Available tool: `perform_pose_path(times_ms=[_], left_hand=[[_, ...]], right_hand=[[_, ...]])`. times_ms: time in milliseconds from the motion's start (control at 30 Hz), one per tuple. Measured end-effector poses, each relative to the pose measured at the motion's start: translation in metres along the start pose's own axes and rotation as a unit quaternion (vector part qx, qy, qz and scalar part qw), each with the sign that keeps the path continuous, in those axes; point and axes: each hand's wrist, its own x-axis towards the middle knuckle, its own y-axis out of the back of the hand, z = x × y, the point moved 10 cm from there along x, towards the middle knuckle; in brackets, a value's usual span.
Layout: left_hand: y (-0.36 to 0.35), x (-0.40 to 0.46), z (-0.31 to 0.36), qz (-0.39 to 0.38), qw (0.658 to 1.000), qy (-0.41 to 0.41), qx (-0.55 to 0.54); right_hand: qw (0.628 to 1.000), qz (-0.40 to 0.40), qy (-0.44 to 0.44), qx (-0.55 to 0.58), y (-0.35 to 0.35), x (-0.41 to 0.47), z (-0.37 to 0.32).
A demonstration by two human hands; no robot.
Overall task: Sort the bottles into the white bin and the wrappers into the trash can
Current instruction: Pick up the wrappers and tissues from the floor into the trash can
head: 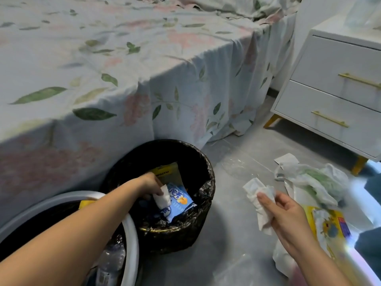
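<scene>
My left hand reaches into the black-lined trash can and pinches a small white wrapper above the blue and yellow packets lying inside. My right hand holds a crumpled white wrapper above the floor, to the right of the can. The white bin stands at the lower left under my left forearm, with clear plastic bottles inside it.
More litter lies on the grey floor at right: a white-green plastic bag, a yellow packet, a white paper scrap, clear film. A bed with a floral sheet is behind the can; a white nightstand stands at right.
</scene>
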Motion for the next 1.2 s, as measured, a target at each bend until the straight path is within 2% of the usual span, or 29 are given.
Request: perform_pose_path(times_ms=[133,267,400,467,567,700,867,933,1000,1033,1067,1133,1200], left_hand=[[0.042,-0.027,0.025,0.07,0.995,-0.073,0.0],[0.088,-0.085,0.047,0.153,0.976,-0.152,0.033],[0.107,-0.14,0.045,0.171,0.966,-0.183,0.057],[0.109,-0.16,0.04,0.173,0.963,-0.186,0.095],[0.107,-0.176,0.033,0.198,0.951,-0.181,0.155],[0.094,-0.176,0.02,0.215,0.945,-0.176,0.171],[0.075,-0.162,0.014,0.191,0.956,-0.18,0.134],[0.071,-0.16,0.018,0.191,0.954,-0.188,0.135],[0.067,-0.165,0.028,0.19,0.952,-0.199,0.135],[0.065,-0.17,0.036,0.19,0.951,-0.204,0.135],[0.063,-0.175,0.045,0.193,0.949,-0.208,0.139],[0.053,-0.186,0.07,0.201,0.941,-0.221,0.161],[0.032,-0.197,0.106,0.21,0.929,-0.254,0.169]], right_hand=[[0.999,-0.032,0.012,-0.029,-0.021,0.001,-0.008],[0.99,-0.097,0.059,-0.087,-0.086,0.006,-0.053],[0.95,-0.177,0.131,-0.223,-0.169,0.009,-0.069],[0.903,-0.235,0.143,-0.33,-0.211,0.013,-0.047],[0.788,-0.309,0.166,-0.506,-0.265,0.018,-0.001],[0.646,-0.368,0.133,-0.656,-0.296,0.026,0.068],[0.545,-0.372,0.084,-0.747,-0.286,0.038,0.114],[0.522,-0.381,0.109,-0.755,-0.282,0.035,0.107],[0.523,-0.386,0.176,-0.74,-0.282,0.029,0.068],[0.537,-0.378,0.215,-0.723,-0.279,0.027,0.038],[0.563,-0.356,0.25,-0.702,-0.272,0.024,0.004],[0.648,-0.28,0.297,-0.643,-0.235,0.024,-0.062],[0.732,-0.177,0.296,-0.588,-0.169,0.028,-0.098]])
